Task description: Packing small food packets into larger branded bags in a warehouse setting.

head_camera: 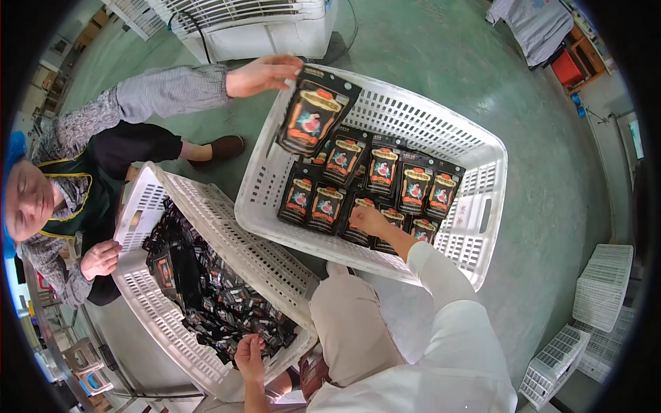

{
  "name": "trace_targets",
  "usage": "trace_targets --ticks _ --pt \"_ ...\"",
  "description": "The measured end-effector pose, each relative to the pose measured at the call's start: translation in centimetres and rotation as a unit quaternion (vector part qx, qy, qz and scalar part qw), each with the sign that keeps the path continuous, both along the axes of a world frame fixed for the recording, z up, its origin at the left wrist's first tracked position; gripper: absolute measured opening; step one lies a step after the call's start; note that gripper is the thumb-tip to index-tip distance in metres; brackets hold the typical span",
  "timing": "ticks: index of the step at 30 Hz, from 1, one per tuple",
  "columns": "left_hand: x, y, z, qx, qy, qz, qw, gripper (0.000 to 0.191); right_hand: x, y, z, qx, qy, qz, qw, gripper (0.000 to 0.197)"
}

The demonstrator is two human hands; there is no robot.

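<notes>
My right hand [369, 220] reaches into a white plastic basket [439, 111] with its fingers curled over a black printed pouch [356, 234] in the near row. Whether it grips that pouch is hidden. Black stand-up pouches [383, 170] with a fruit picture lie in rows on the basket floor. Over the near end of a second, tilted white basket [227, 227] is my left hand [250, 359], fingers drawn together, nothing visible in them. Many small black packets [237, 299] fill this basket, with a larger pouch [164, 271] among them.
A co-worker's hand [266, 76] holds a black pouch [317, 113] above the first basket's far left corner. The co-worker's other hand [100, 258] rests at the second basket's rim. A white slatted appliance [258, 36] stands behind; white crates [604, 286] stand at right.
</notes>
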State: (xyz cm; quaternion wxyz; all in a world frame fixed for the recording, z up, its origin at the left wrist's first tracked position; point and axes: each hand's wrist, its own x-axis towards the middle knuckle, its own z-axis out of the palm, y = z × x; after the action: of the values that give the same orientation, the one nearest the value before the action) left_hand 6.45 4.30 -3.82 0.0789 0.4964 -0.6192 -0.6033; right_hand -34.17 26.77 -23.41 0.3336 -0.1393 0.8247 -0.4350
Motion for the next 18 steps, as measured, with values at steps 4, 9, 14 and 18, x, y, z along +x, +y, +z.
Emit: trace_targets --ticks 4,9,14,18 --pt "1.8 1.1 -0.4 -0.021 -0.002 -0.026 0.999 0.014 1.9 1.8 1.7 0.101 0.043 0.107 0.988 0.023" --pt "4.0 1.4 -0.2 -0.007 0.020 -0.034 0.999 0.015 2.3 3.7 4.1 0.043 0.058 0.091 0.993 0.022" --pt "6.6 0.0 1.7 -0.073 -0.013 -0.094 0.993 0.021 3.7 0.9 10.3 -0.035 0.127 0.042 0.990 0.020" --pt "9.3 -2.4 3.9 -0.164 -0.061 -0.201 0.964 0.025 8.4 -6.0 21.0 -0.094 0.158 0.117 0.976 0.021"
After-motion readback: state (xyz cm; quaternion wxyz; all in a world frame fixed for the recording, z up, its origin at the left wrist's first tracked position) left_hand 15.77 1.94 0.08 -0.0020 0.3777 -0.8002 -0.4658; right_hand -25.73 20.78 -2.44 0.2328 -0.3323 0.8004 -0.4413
